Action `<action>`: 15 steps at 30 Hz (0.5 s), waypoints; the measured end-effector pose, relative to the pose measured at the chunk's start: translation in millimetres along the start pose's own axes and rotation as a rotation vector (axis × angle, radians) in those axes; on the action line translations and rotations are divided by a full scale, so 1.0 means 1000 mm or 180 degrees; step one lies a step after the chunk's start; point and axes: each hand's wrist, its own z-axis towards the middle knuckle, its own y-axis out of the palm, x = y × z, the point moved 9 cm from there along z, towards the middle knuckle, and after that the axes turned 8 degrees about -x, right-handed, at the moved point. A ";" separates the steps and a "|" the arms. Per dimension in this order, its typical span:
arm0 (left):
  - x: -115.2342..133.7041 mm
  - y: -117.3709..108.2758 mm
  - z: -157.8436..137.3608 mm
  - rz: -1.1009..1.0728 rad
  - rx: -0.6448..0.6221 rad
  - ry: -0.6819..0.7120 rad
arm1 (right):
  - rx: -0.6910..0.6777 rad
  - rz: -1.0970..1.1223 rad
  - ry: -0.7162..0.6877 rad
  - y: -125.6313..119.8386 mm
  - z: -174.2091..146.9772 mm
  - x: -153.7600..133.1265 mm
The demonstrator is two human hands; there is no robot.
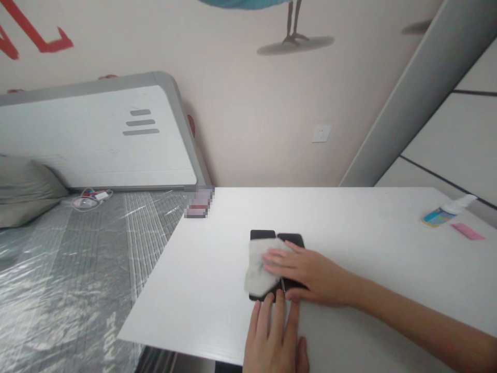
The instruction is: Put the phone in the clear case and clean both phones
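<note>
Clearly the work in hand is wiping: a white cloth (259,269) lies over the left part of a flat black device (289,239), which looks like two dark panels side by side, and both hands are busy on it. The device sits on the white tabletop (217,290), a little below the middle of the frame and near the front edge.

The right hand (306,274) comes in from the lower right of the frame, with the forearm laid low across the tabletop. Its fingers are stretched out flat and together, pointing to the left, and they press on the cloth; this grip is not closed around anything, it only pushes down with an open palm. The left hand (274,339) rises from the bottom edge of the frame, fingers straight and pointing away from the person. Its fingertips touch the near edge of the device, so I judge that it holds the device steady; its grip too is open and flat.

The wiping seems to be in the middle, because the right panel is mostly hidden under the hand. The next move calls for even pressure while sliding the cloth, with the left fingertips kept firm so the device does not slip.

At the right edge of the frame a small bottle (446,212) lies near a pink card (468,231).
</note>
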 end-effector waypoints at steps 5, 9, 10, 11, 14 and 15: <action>0.002 -0.002 -0.001 0.0076 0.0059 -0.0044 | -0.0032 -0.0001 0.0156 -0.003 0.005 0.003; 0.003 -0.004 -0.004 0.0078 0.0196 -0.0040 | -0.0112 0.0235 -0.0381 0.005 0.002 -0.016; 0.004 -0.002 -0.004 0.0107 0.0138 -0.0043 | 0.0021 0.0102 -0.0247 0.001 0.003 -0.009; 0.004 -0.001 -0.004 0.0133 0.0067 -0.0042 | 0.0096 -0.0044 -0.0049 -0.002 0.005 -0.002; 0.004 0.002 -0.005 0.0128 -0.0019 -0.0038 | 0.0146 -0.0156 0.0215 -0.004 0.011 0.004; 0.004 0.001 -0.006 0.0103 0.0042 -0.0045 | 0.0100 -0.0054 0.0083 -0.003 0.013 -0.003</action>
